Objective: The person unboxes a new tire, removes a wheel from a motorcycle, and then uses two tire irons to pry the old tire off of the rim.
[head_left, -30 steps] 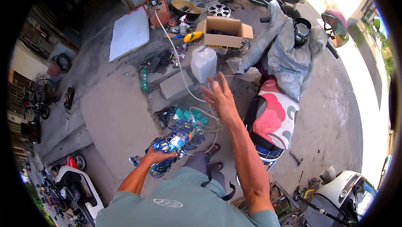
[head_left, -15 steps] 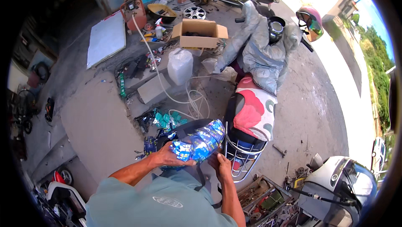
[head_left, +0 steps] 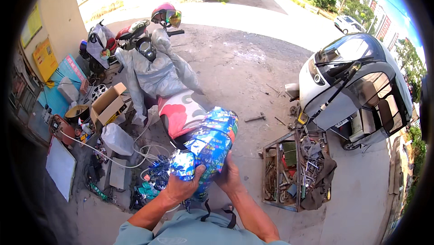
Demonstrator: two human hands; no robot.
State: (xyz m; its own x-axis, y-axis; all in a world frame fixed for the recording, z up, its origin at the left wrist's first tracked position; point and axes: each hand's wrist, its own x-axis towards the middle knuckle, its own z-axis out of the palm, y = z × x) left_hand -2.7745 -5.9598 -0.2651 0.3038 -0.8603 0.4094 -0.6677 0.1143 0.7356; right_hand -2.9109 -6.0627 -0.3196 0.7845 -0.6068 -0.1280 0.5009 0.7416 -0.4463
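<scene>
A bulky bundle in crinkled, shiny blue printed wrapping (head_left: 210, 134) is held in front of me at the rear of a scooter seat with a pink, red and pale flowered cover (head_left: 181, 111). My left hand (head_left: 183, 186) grips its lower left part, thumb up along the front. My right hand (head_left: 229, 177) holds its right side, fingers partly hidden by the bundle. Loose foil scraps, blue and teal (head_left: 149, 188), lie below left. A grey padded apron (head_left: 160, 77) covers the scooter's front.
A metal box of tools and scrap (head_left: 294, 168) sits at right, behind it a white enclosed vehicle (head_left: 343, 87). At left are an open carton (head_left: 104, 109), a plastic jug (head_left: 115, 141), a compressor (head_left: 61, 127) with a pale hose and a white board (head_left: 58, 168).
My view has turned right toward the scooter and the white vehicle. The bundle has been lifted toward the seat's rear, and my right hand, earlier raised with spread fingers, now holds it.
</scene>
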